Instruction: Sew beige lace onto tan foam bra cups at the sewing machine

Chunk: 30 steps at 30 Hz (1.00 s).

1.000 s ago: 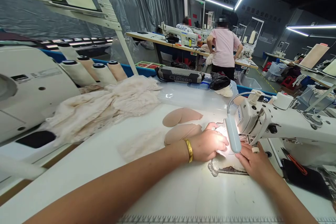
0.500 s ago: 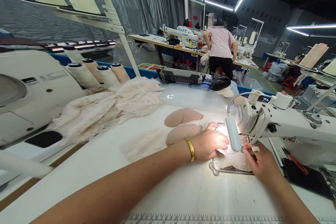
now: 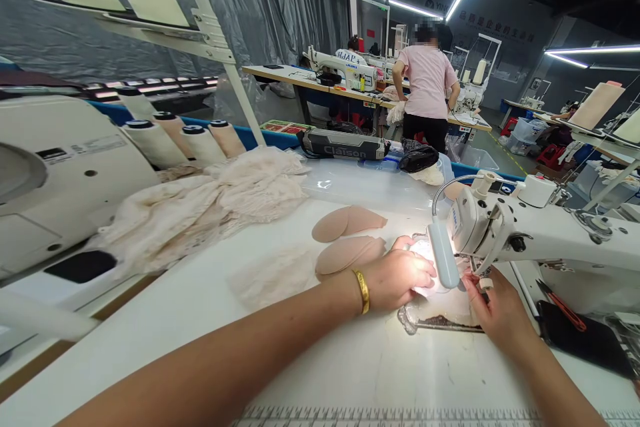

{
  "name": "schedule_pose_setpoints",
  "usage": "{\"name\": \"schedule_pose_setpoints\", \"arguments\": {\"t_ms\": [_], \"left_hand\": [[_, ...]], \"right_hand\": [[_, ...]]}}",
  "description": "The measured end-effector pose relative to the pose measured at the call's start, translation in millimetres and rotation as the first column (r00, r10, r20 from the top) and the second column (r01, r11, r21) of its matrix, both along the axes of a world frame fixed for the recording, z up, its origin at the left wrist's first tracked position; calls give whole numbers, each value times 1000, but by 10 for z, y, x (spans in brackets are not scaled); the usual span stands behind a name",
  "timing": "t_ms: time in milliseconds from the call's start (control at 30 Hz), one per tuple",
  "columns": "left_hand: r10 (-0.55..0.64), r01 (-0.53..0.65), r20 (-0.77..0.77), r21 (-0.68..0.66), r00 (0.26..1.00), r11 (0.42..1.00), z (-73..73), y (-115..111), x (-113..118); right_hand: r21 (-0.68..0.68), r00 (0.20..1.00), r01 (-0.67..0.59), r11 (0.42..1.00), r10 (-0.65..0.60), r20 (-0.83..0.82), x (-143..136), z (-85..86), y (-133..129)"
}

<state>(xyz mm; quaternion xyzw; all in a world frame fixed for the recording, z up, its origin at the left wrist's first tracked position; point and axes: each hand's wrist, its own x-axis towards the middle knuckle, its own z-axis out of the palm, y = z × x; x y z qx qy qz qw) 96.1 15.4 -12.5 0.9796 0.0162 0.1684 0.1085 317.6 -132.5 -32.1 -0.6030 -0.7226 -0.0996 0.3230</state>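
The left hand [image 3: 397, 277] is pressing pale fabric [image 3: 423, 249] beneath the lamp [image 3: 443, 259], the right hand [image 3: 497, 307] reaching alongside; I can't tell either grip! "Claison" is marking a case [image 3: 345, 143], "JUKI" a far machine [image 3: 347, 69], a clear bin [image 3: 477, 159] standing beyond.

near tabletop [image 3: 380, 373] open; lamp [image 3: 443, 257], machine head [image 3: 470, 223] block above

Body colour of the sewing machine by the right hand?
White: the sewing machine by the right hand. Head view.
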Motion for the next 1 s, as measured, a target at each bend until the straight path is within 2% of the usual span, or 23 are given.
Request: {"name": "schedule_pose_setpoints", "arguments": {"t_ms": [267,600,767,900,1000], "left_hand": [[8,-8,3,4,1000,1000,-13,-3,-2],[61,-67,43,156,997,986,-33,-55,-37],[59,-71,57,245,997,967,-24,-207,-68],[42,-51,38,302,998,952,-19,-341,-92],[28,-47,63,320,998,946,-34,-374,-86]], "right_hand": [[-34,1000,9,999,-10,-28,31,-15,-25],[22,999,-5,1000,4,47,41,-89,-23],[-137,988,-94,986,109,106,-32,-4,-68],[-279,959,-235,931,269,92,-96,38,-84],[-327,955,-235,915,279,96,-113,23,-77]]}}
